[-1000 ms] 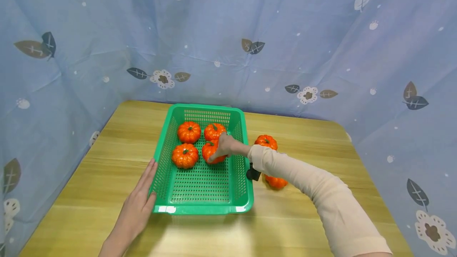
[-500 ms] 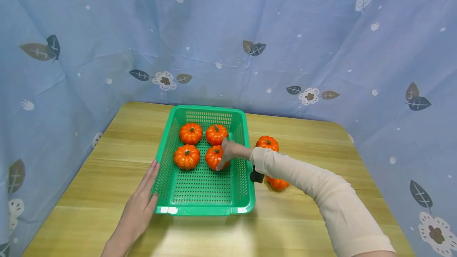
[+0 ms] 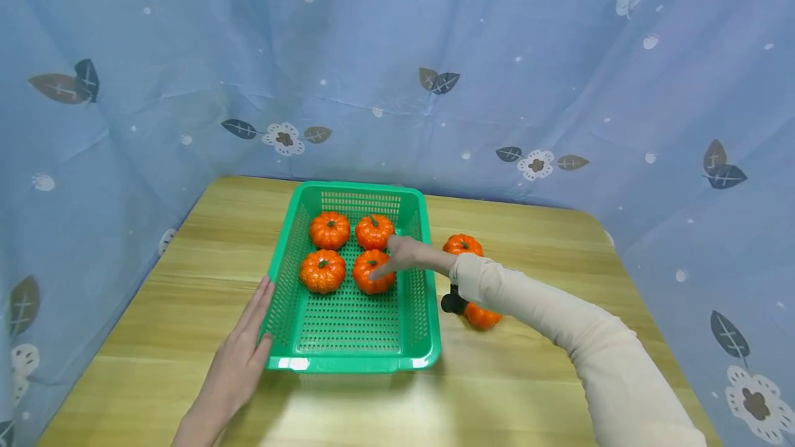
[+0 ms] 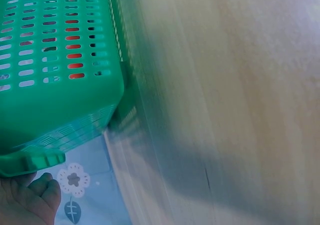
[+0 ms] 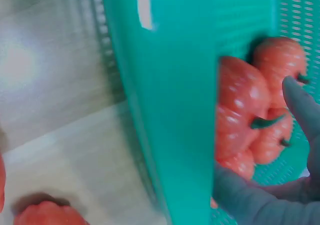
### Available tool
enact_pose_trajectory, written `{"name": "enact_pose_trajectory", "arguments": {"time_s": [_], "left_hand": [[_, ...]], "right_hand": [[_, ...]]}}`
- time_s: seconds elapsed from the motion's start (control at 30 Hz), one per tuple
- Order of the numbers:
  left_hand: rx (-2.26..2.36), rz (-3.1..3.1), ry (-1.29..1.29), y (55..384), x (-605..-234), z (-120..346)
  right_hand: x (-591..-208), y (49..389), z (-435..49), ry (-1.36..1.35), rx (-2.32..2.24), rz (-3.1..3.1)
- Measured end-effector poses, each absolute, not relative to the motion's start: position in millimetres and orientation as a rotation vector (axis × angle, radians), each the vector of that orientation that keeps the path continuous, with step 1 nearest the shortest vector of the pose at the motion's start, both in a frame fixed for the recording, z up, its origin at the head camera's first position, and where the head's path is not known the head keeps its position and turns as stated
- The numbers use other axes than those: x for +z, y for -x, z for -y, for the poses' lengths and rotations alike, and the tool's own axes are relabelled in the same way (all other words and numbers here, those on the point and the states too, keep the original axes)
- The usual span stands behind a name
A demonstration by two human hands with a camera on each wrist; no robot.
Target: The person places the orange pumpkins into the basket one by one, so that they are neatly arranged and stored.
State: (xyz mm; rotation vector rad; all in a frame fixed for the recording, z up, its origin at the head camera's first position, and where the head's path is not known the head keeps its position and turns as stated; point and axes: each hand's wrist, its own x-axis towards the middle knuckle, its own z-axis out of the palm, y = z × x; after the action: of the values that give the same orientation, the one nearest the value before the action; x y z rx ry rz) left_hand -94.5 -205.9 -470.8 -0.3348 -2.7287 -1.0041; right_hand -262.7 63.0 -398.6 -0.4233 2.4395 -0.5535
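A green plastic basket (image 3: 348,365) stands on the table, holding several small orange pumpkins in two rows. My right hand (image 3: 405,255) reaches over the basket's right rim, thumb and fingers spread at the front-right pumpkin (image 3: 368,283). In the right wrist view, the thumb and fingers stand apart around that pumpkin (image 5: 242,92); whether they touch it, I cannot tell. Beside it are the front-left pumpkin (image 3: 322,272), the back-left pumpkin (image 3: 330,230) and the back-right pumpkin (image 3: 373,232). My left hand (image 3: 231,361) rests against the basket's left rim with straight fingers.
Right of the basket, one pumpkin (image 3: 462,244) sits farther back and another pumpkin (image 3: 482,316) nearer, both partly hidden by the right sleeve (image 3: 546,309). The wooden table (image 3: 155,336) meets a blue patterned curtain (image 3: 373,54) at the back and sides.
The right hand has let go of the front-right pumpkin and drawn back a little to the right. That pumpkin now sits level in the row. The left hand has stayed at the rim.
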Motion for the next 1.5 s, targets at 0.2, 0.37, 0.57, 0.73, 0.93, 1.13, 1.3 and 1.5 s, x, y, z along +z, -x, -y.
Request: {"name": "enact_pose_trajectory", "arguments": {"time_s": [0.2,0.37,0.57,0.73,0.93,1.13,1.3,1.5], "left_hand": [[-0.999,2.723,0.353,96.0,-471.0,207.0],[-1.011,2.709,0.365,95.6,-472.5,206.2],[-1.012,2.726,0.371,95.5,-475.2,206.3],[-1.022,2.725,0.375,95.0,-476.6,208.7],[-1.025,2.708,0.391,95.0,-477.5,210.9],[-1.033,2.693,0.402,95.1,-477.6,211.8],[-1.022,2.682,0.428,96.8,-477.8,212.1],[-1.023,2.681,0.444,98.4,-478.8,210.5]], "right_hand": [[-399.0,267.0,-92.4,0.766,-0.953,-2.332],[-409.6,260.5,-127.9,0.915,-1.365,-2.069],[-422.2,242.6,-178.3,0.842,-1.595,-2.002],[-433.3,227.8,-224.1,0.776,-1.668,-2.021],[-445.2,209.7,-280.5,0.633,-1.773,-2.086],[-459.1,192.9,-327.8,0.631,-1.884,-2.090],[-466.5,180.2,-354.0,0.637,-1.921,-2.109],[-471.0,173.3,-368.8,0.602,-1.946,-2.136]]}}
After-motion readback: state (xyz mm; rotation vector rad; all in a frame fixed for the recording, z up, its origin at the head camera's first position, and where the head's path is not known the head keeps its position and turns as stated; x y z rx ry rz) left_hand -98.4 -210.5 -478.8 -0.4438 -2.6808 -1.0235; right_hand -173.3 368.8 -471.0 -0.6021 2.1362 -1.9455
